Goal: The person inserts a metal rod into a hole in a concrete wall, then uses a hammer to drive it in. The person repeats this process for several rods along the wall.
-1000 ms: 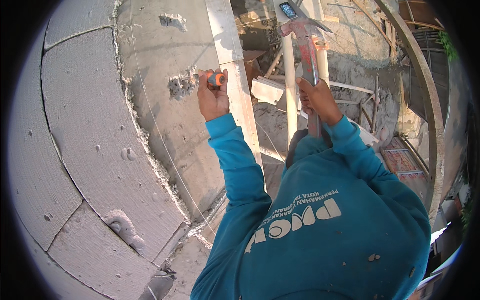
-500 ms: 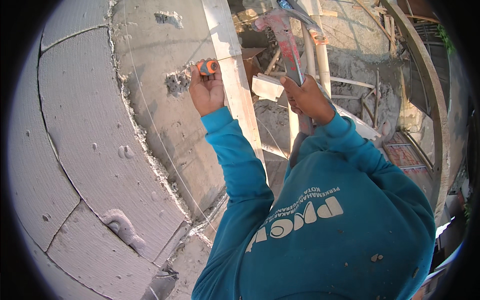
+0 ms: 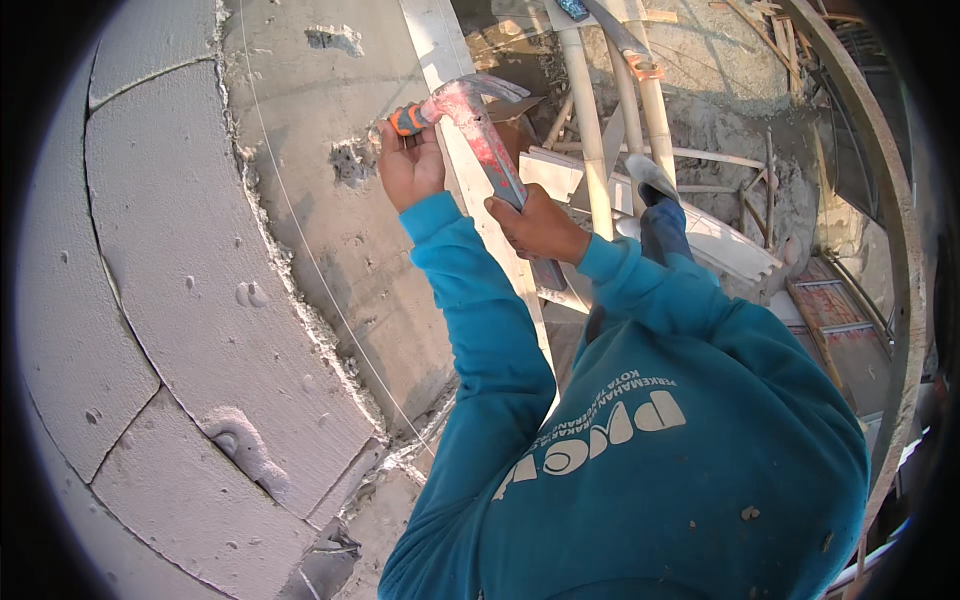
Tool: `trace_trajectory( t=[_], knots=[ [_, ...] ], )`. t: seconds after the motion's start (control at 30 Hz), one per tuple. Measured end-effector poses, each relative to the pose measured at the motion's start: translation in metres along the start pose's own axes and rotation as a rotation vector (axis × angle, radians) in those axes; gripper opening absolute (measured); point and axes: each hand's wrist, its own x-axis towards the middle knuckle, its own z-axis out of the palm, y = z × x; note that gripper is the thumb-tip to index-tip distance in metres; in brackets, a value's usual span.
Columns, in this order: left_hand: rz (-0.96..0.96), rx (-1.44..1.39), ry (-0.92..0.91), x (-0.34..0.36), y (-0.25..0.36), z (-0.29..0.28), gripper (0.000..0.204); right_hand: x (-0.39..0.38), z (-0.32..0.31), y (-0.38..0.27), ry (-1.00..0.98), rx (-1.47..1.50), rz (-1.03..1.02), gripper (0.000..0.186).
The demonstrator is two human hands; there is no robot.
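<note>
My left hand (image 3: 412, 170) is closed around the short orange and dark grey handle (image 3: 406, 120) of a hand tool at the concrete face (image 3: 320, 235). The tool's working end is out of sight, so its exact kind cannot be told. Just left of those fingers, a rough chipped hole (image 3: 352, 163) marks the concrete. My right hand (image 3: 540, 226) grips the shaft of a claw hammer (image 3: 482, 138) with worn red paint. The hammer's head is up against the butt of the orange handle, its claw turned to the right.
Pale grey blocks (image 3: 180, 250) fill the left, beside a taut string (image 3: 305, 245). A wooden board (image 3: 480, 195) edges the concrete. Bamboo poles (image 3: 590, 130) and a handsaw (image 3: 618, 32) are at the upper right; a curved beam (image 3: 885, 180) runs along the right.
The hammer has swung left and down from a raised position to the handle's end, my right hand moving with it. My left hand has stayed nearly in place. A shoe and lower leg now show.
</note>
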Motion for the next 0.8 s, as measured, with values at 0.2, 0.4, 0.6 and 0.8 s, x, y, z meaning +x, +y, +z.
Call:
trace_trajectory(
  t=[0.2, 0.4, 0.6, 0.8],
  knots=[
    [-0.009, -0.101, 0.064, 0.005, 0.004, -0.002, 0.033, -0.042, -0.01, -0.1, 0.171, 0.075, -0.537, 0.036],
    [-0.03, -0.094, -0.005, 0.006, 0.0, 0.004, 0.033, -0.006, 0.006, -0.082, 0.176, 0.528, -0.946, 0.024],
    [0.021, 0.088, 0.019, 0.029, 0.001, -0.019, 0.034, 0.004, -0.023, -0.02, -0.113, 0.139, 0.084, 0.03],
    [0.025, 0.121, 0.101, 0.034, -0.034, -0.016, 0.036, -0.001, -0.074, -0.076, 0.131, 0.405, -0.301, 0.035]
  ],
)
